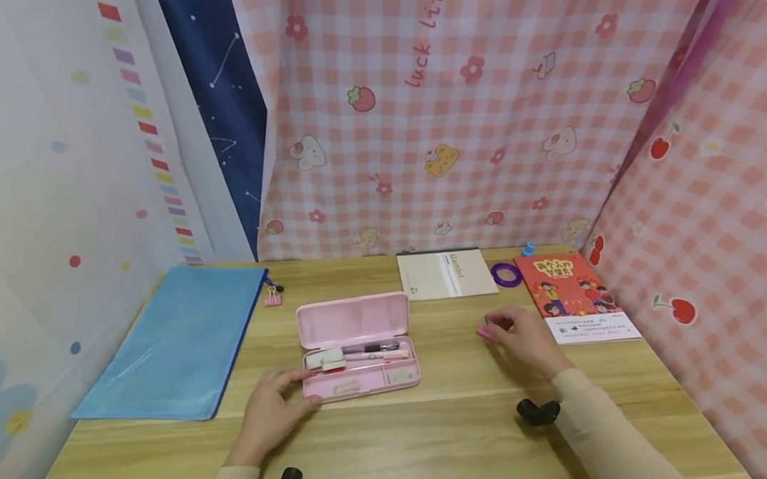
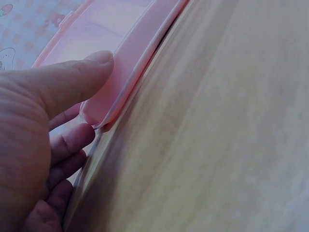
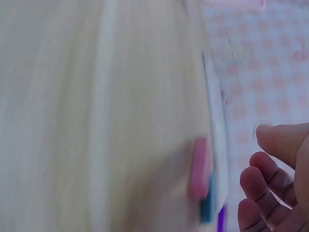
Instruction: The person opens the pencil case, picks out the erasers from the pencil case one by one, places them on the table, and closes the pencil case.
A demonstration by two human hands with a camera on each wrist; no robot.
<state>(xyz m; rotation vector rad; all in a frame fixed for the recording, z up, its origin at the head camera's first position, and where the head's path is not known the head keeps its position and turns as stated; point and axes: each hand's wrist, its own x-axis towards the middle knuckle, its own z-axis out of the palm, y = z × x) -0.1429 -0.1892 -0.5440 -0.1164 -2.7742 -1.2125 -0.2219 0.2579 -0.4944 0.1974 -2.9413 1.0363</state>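
Observation:
A pink pencil case (image 1: pixel 363 392) lies with its lid (image 1: pixel 353 323) raised. Inside are a black pen (image 1: pixel 378 347), a whitish block (image 1: pixel 325 359) and several smaller pieces. My left hand (image 1: pixel 272 412) grips the case's left end; in the left wrist view its thumb (image 2: pixel 87 79) presses over the rim while the fingers reach round the end. On the right, a small pink block (image 3: pixel 199 169) and a teal piece (image 3: pixel 208 200) stand on the table. My right hand (image 1: pixel 523 340) is just beside them, and the right wrist view shows its fingers loosely bent and apart from both.
A blue folder (image 1: pixel 176 341) lies at the left, with a pink binder clip (image 1: pixel 273 297) beside it. Toward the back are a notebook (image 1: pixel 424 277), a purple ring (image 1: pixel 495 271) and a small blue object (image 1: pixel 528 249). A red booklet (image 1: pixel 568 281) lies at the right.

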